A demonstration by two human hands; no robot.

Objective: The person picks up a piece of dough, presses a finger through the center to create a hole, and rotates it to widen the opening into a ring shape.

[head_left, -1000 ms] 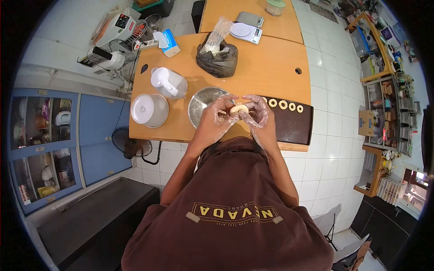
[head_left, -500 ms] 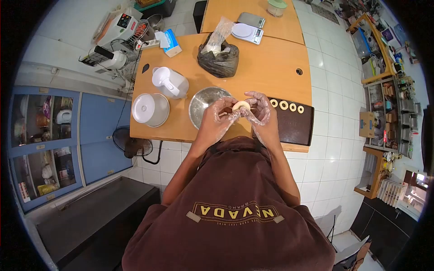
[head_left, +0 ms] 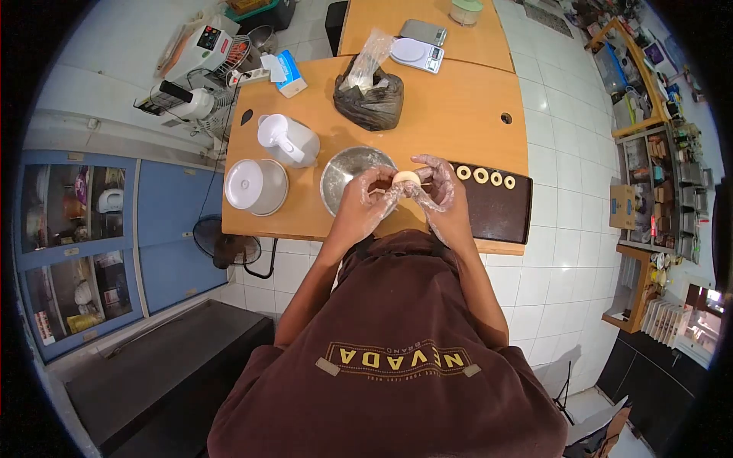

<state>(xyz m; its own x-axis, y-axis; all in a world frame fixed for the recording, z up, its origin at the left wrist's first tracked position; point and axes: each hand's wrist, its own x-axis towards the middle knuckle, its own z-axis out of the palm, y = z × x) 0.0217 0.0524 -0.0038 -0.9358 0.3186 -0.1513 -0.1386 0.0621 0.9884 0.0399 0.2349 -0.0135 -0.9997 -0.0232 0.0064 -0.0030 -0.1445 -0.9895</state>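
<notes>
A pale ring of dough (head_left: 407, 177) is pinched between my two floury hands, above the table's front edge. My left hand (head_left: 372, 200) closes on its left side, thumb and fingertips together. On the other side my right hand (head_left: 443, 192) grips the dough too, its upper fingers curled. A metal bowl (head_left: 336, 177) stands just behind and left of my left hand, dusted with flour inside. To the right of my right hand lies a dark baking tray (head_left: 496, 217), with several dough rings (head_left: 480, 175) in a row along its far edge.
On the wooden table (head_left: 458, 99) stand a white jug (head_left: 289, 140), a lidded white tub (head_left: 256, 187), a black plastic bag (head_left: 370, 105), a blue-and-white box (head_left: 291, 74) and a kitchen scale (head_left: 418, 54). A fan (head_left: 229, 248) is on the left by the table.
The dough ring has tilted slightly between my fingers, so its hole shows less. Both hands stay nearly in place, and the view has shifted a little.
</notes>
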